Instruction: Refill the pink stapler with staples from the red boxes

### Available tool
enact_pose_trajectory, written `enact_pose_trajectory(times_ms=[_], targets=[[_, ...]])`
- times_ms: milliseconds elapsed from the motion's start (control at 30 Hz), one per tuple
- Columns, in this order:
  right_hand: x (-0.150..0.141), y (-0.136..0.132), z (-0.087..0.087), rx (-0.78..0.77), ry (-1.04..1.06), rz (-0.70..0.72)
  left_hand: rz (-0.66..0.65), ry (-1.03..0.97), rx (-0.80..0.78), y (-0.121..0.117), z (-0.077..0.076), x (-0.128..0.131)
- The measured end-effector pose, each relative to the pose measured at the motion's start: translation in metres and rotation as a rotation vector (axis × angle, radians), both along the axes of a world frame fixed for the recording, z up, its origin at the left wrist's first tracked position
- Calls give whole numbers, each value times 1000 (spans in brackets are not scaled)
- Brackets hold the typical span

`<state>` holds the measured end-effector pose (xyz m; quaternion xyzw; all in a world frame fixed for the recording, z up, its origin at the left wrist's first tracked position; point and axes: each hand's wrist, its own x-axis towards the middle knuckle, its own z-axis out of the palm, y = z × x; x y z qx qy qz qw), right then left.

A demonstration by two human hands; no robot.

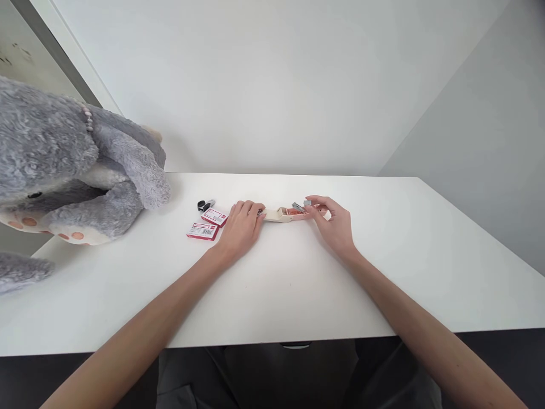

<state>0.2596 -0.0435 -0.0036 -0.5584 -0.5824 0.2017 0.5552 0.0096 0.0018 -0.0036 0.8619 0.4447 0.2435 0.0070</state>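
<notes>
A cream and pink stapler [275, 216] lies folded wide open, long side across the white table, in the middle of the view. My left hand [243, 224] is closed over its cream left end, with a bit of metal showing by the fingertips. At the pink right half, my right hand [334, 221] pinches a small grey metal piece [307, 203] between thumb and index finger; it looks like a strip of staples. Just beside it, a silver metal part [298, 207] rises at a tilt from the pink half. My right fingers partly hide that half.
Two red and white small boxes [202, 230] with barcodes lie left of my left hand, one overlapping the other. Behind them is a small black and silver staple remover or clip-like tool [205, 205]. A large grey plush toy [123, 165] sits at the table's left side. A wall [272, 85] stands behind.
</notes>
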Motion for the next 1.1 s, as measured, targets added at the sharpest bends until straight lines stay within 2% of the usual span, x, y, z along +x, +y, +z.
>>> enact_pose_trajectory(times_ms=[233,433,1100], targets=[[2,2,-1,-24,-77,-14,-19,10,16,4,-8,-2],[1,1,-1,-36,-125,-23,-29,-7,23,5,-8,-1],[0,5,-8,-123,2,49,-55,-41,10,2,-1,0]])
